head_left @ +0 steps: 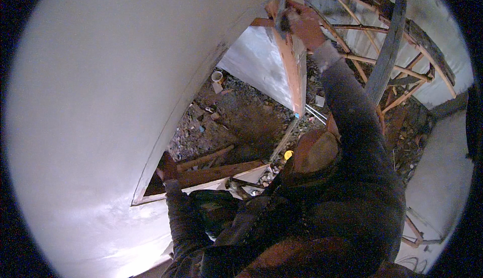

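Two bare hands work at a window opening in a smooth white plastered wall [90,102] that fills the left of the view. The left hand [167,168] rests low on the wooden sill [221,173], its fingers lying together against the wood, clamped on nothing that can be made out. Through the opening, rubble-strewn ground [236,117] lies below, with a small white cup [217,76] and a yellow object [288,154] among the debris. Further right, the right hand [304,24] is raised at the top of the orange-painted window frame [292,62], its fingers closed round a trowel-like tool [279,14] pressed against the frame's upper edge. Right of the dark sleeve, a grey plank [387,52] leans across a wooden lattice [402,67]
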### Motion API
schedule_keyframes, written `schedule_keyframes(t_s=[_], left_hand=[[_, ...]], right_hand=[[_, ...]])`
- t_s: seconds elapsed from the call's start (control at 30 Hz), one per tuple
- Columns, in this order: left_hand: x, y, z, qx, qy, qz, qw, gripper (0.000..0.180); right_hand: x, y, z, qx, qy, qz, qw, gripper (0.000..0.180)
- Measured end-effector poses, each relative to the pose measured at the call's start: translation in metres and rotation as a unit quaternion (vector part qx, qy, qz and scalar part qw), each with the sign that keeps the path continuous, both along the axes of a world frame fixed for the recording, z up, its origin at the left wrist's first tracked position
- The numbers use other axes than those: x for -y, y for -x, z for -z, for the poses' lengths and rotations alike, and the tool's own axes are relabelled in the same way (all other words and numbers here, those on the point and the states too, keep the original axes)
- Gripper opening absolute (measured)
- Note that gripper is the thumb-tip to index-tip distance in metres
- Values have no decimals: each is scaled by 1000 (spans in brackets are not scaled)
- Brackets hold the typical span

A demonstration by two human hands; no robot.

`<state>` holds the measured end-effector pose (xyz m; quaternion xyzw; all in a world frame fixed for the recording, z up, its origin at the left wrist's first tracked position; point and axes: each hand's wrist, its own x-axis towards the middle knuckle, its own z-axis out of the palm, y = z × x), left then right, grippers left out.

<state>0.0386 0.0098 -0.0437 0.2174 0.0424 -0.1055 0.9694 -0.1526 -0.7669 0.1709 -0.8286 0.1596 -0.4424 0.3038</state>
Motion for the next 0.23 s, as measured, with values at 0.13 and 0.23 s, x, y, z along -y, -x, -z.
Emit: schedule_keyframes(t_s=[0.13, 0.23], left_hand=[[-88, -21, -18, 11, 303, 159, 940, 56], [-38, -21, 9, 94, 206, 130, 965, 52]], right_hand=[[49, -12, -1, 80, -227, -279, 930, 43], [99, -13, -9, 75, 165, -145, 973, 46]])
